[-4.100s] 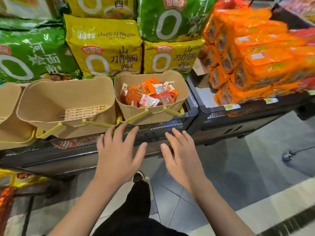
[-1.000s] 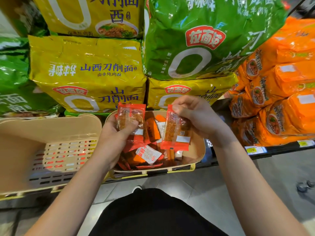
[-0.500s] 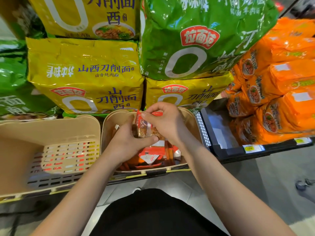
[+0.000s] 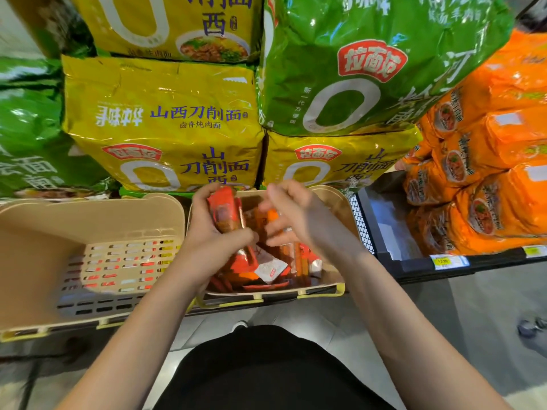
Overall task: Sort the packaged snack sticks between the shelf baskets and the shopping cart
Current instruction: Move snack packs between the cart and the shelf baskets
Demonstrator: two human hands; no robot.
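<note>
On the left, an empty basket (image 4: 88, 232) is being left unfilled. Beside it, a few snack sticks (image 4: 226, 213) are being clamped in the left hand (image 4: 207, 232) above the fuller basket (image 4: 331, 202), while the right hand (image 4: 296, 220), fingers apart, is being kept empty; most sorting is being left undone.

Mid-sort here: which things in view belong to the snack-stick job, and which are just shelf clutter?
Job:
left hand holding snack sticks
right hand, blurred, over the right basket
loose packets in it
left basket

Clutter:
yellow noodle bags
green noodle bags
orange packs
price tag
</note>
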